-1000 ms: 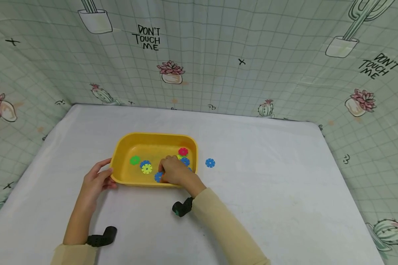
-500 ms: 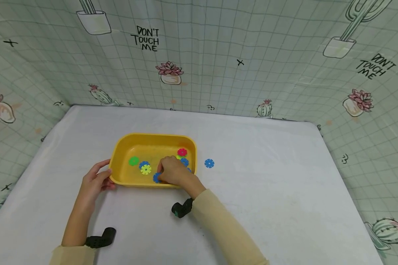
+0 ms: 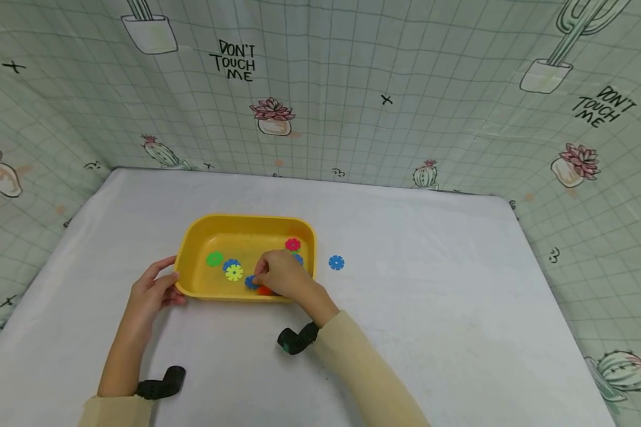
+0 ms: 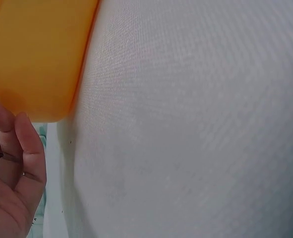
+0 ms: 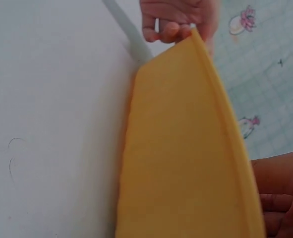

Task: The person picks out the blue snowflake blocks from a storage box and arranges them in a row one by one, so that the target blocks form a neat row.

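In the head view a shallow yellow tray point(image 3: 203, 289) stands on the white table, with several notched plastic snowflake discs inside. My left hand point(image 3: 149, 292) holds the tray's left end, thumb at the rim and fingers outside the wall. The left wrist view shows its fingertips against the tray's end. My right hand point(image 3: 284, 274) reaches over the near wall, its thumb and forefinger pinching a blue snowflake disc point(image 3: 251, 282). An orange disc point(image 3: 265, 290) lies just under this hand. Left of the fingers are a yellow disc point(image 3: 234, 273), overlapping another blue one, and a green disc point(image 3: 215, 259).
A pink disc point(image 3: 292, 244) lies at the tray's far right, near discs partly hidden by the right hand. One loose blue disc point(image 3: 336, 263) rests on the tablecloth point(image 3: 432, 296) right of the tray. A patterned curtain point(image 3: 342, 77) hangs behind the table.
My right hand has lifted slightly, and the blue disc at its fingertips has shifted a little away from the near wall. More of the orange disc shows. The left hand keeps its hold.
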Demonstrator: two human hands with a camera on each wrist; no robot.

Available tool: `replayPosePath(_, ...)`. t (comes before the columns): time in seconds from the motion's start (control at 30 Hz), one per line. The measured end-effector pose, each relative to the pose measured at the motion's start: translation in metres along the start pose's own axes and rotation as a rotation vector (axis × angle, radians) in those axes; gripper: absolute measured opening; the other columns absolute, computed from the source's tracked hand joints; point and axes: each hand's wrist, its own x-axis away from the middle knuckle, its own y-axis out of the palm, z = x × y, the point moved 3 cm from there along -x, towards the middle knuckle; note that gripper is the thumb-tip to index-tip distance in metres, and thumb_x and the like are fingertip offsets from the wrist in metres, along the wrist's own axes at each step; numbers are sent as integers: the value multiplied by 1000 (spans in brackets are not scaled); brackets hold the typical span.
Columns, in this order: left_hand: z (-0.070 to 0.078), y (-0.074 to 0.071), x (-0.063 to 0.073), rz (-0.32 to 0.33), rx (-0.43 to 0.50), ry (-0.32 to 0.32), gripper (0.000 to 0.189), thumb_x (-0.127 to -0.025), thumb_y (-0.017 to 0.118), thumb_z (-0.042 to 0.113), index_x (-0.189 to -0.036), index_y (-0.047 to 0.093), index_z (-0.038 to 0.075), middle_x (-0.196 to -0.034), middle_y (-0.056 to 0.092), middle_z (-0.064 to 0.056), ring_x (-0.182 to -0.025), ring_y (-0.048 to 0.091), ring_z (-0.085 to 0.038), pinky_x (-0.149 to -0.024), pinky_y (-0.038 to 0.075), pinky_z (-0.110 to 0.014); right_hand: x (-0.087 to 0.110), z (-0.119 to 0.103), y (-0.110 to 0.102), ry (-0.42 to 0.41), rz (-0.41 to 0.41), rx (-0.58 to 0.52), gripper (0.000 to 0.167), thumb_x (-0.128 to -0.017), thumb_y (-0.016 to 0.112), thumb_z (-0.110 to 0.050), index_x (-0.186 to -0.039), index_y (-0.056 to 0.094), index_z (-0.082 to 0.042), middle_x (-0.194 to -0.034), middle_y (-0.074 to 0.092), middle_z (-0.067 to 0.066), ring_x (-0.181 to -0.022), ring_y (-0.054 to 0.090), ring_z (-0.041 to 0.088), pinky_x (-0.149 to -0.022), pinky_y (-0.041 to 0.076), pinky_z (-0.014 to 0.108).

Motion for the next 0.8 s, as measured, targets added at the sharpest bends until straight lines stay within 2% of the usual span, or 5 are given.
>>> replayPosePath(0.13,-4,-1,-2,6,21,16,58,-86,62,44,-134,46,17,-64,62,7,-54,61,-10,-58,53,-18,7,-1,-8,-18,17,-41,13,-85,68,-22,-80,62,-12,-70,55,-1,-63,48,11,-54,40,16)
replayPosePath(0.23,-4,1,-2,28,-15,-7,52,-89,59,42,-133,46,18,-63,61,8,-54,60,-10,-59,53,-18,13,-1,-15,-46,33,-76,13,-85,68,-22,-81,62,-12,-71,55,-1,-64,48,12,-54,40,17)
replayPosePath(0.4,-1,3,-1,26,-59,-24,47,-92,55,39,-134,44,19,-63,60,10,-56,61,-10,-61,53,-20,24,0,-28,-69,82,-124,13,-84,69,-23,-81,63,-12,-73,55,0,-67,49,13,-57,41,18)
replayPosePath(0.63,-6,0,-3,18,26,-13,58,-85,63,44,-134,46,17,-63,61,8,-53,60,-10,-58,53,-18,39,7,-44,-109,159,-198,12,-85,68,-20,-86,63,-10,-75,58,2,-69,50,15,-59,42,19)
replayPosePath(0.8,-7,0,-3,9,40,-10,57,-85,63,43,-133,47,18,-63,62,7,-53,61,-10,-58,52,-19,50,20,-56,-115,232,-237,14,-83,70,-20,-87,63,-8,-75,57,3,-71,50,15,-59,42,21)
